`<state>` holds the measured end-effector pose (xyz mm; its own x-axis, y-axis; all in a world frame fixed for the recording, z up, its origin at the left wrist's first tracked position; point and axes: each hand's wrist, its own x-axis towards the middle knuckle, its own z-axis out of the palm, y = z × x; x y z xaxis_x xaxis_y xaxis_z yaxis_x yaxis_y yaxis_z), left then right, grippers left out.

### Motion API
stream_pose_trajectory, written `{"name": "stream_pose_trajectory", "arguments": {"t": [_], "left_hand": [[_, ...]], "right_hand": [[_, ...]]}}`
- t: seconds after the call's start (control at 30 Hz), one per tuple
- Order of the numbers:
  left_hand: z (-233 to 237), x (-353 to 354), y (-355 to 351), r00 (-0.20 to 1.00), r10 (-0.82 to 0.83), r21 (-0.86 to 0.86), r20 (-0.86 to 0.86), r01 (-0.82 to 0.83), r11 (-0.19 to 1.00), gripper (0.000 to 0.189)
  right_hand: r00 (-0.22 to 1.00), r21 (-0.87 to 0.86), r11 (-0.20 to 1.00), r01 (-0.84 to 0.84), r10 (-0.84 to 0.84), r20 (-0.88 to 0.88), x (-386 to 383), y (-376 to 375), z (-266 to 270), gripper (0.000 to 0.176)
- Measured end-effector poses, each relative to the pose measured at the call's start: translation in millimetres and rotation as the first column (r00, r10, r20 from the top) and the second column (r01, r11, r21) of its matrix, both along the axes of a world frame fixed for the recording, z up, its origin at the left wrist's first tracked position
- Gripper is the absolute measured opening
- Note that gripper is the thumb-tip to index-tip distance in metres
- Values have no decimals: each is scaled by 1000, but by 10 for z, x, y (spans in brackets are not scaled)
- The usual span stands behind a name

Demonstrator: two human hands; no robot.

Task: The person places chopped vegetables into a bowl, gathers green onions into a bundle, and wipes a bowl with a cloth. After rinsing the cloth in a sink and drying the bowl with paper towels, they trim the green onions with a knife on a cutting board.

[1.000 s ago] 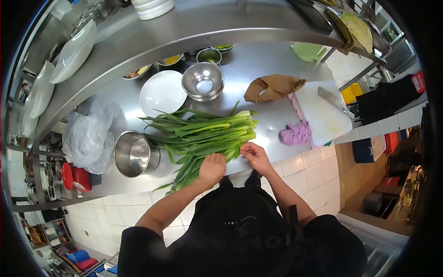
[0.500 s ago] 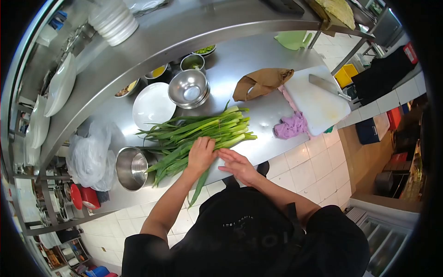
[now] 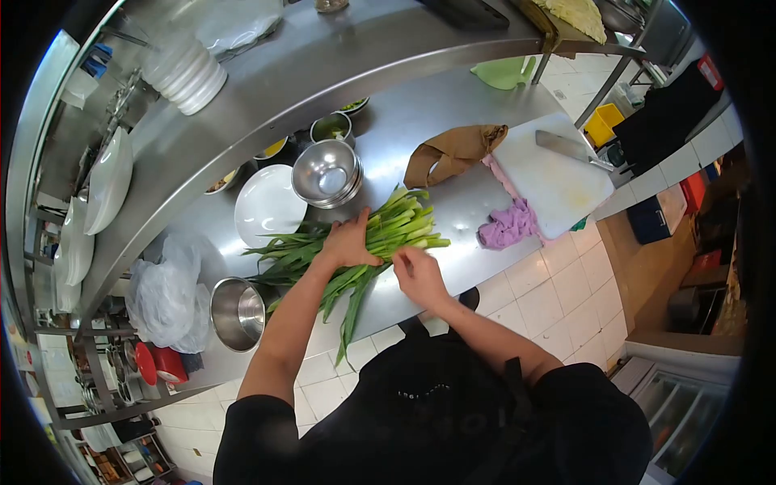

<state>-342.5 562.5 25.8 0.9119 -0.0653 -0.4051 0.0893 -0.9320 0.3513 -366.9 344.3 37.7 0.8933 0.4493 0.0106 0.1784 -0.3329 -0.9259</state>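
A bunch of green onions (image 3: pixel 396 225) lies across the steel counter, pale stalk ends to the right and long leaves to the left. My left hand (image 3: pixel 349 242) spans the middle of the bunch from above, thumb on the far side and fingers on the near side, gripping it. Just right of it, my right hand (image 3: pixel 420 273) is closed at the near edge of the stalks, fingertips pinched together. Whatever those fingertips hold, if anything, is too small to make out. Some leaves hang over the counter's front edge.
Stacked steel bowls (image 3: pixel 326 174) and a white plate (image 3: pixel 271 206) stand behind the bunch; a steel pot (image 3: pixel 237 314) is at its left. Rightward are brown paper (image 3: pixel 449 155), a purple cloth (image 3: pixel 509 224) and a white cutting board (image 3: pixel 554 182) with a knife (image 3: pixel 566 148). A shelf (image 3: pixel 323 77) overhangs the back.
My left hand has shifted farther over the bunch, its thumb now spread across it. My right hand's fingers went from extended to pinched, and it moved slightly right. The camera view tilted slightly.
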Motion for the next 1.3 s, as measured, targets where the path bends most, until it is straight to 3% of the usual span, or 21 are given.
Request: {"name": "stream_pose_trajectory", "arguments": {"t": [0.03, 0.07, 0.1, 0.13, 0.17, 0.2, 0.23, 0.27, 0.33, 0.37, 0.53, 0.6, 0.63, 0.67, 0.73, 0.83, 0.93, 1.03, 1.1, 1.23, 1.3], "left_hand": [[-21, -19, -47, 999, 35, 3, 39, -35, 999, 140], [-11, -73, -119, 999, 37, -1, 39, -37, 999, 140], [42, -147, -201, 974, 21, 14, 224, -25, 1000, 136], [97, -220, -251, 916, 3, 32, 401, -18, 999, 132], [145, -292, -262, 914, 6, 33, 405, -21, 999, 132], [192, -350, -257, 846, 56, 2, 530, -67, 998, 110], [222, -362, -230, 758, 107, -37, 643, -108, 993, 88], [183, -331, -137, 754, 116, -41, 647, -118, 992, 88], [66, -317, 65, 876, 290, -357, 386, -148, 922, 34], [11, -324, 8, 829, 281, -301, 484, -144, 943, 13], [-44, -215, 6, 819, 219, -163, 531, -155, 974, 13], [-30, -188, 45, 818, 278, -255, 504, -167, 952, 11], [-67, -188, 69, 814, 290, -259, 502, -178, 949, 11], [-104, -177, 97, 851, 229, -207, 472, -145, 967, 12], [-52, -121, 116, 883, 162, -154, 439, -104, 983, 13], [-27, 2, 31, 916, 143, -136, 375, -98, 986, 12], [8, 238, -91, 871, 111, -191, 478, -21, 981, 14], [-7, 417, -193, 898, 244, -377, 366, -96, 921, 19], [-72, 455, -146, 880, 388, -685, 272, -107, 721, 21], [190, 229, 175, 861, 462, -633, 211, -240, 736, 36], [336, 60, 185, 921, 244, -468, 304, -79, 880, 52]], "right_hand": [[968, 43, 999, 7, -18, 251, 147, 72, 41, 13], [943, -46, 998, 38, -20, 331, 320, 178, 73, 15], [910, -129, 989, 76, -16, 413, 490, 272, 97, 18], [908, -129, 989, 73, -13, 418, 616, 326, 55, 18], [956, -316, 948, 44, 51, 288, 716, 389, 2, 20], [985, -486, 874, -7, 89, 146, 766, 436, 24, 22], [984, -485, 874, -8, 93, 153, 781, 458, 41, 22], [989, -526, 850, 2, 77, 130, 778, 467, 52, 24], [992, -578, 816, -15, 87, 97, 729, 498, 53, 26], [976, -637, 771, -4, 143, 166, 701, 523, 41, 25], [939, -656, 755, -8, 231, 255, 783, 581, -28, 21], [976, -46, 995, -87, 76, -204, 966, 507, -152, 20], [927, 76, 996, -46, 71, -369, 1017, 477, -150, 17], [926, 74, 996, -54, 77, -369, 1044, 437, -153, 17], [720, 305, 952, -18, 224, -657, 1064, 380, 0, 11], [709, 373, 925, -68, 308, -635, 1002, 347, 61, 13], [713, 428, 896, -120, 378, -591, 999, 291, 193, 16], [736, 414, 902, -123, 362, -572, 956, 227, 216, 18], [753, 395, 912, -112, 337, -564, 985, 187, 199, 19], [724, 418, 903, -102, 356, -591, 976, 135, 293, 19], [731, 386, 919, -84, 320, -602, 885, 219, 305, 19]]}}
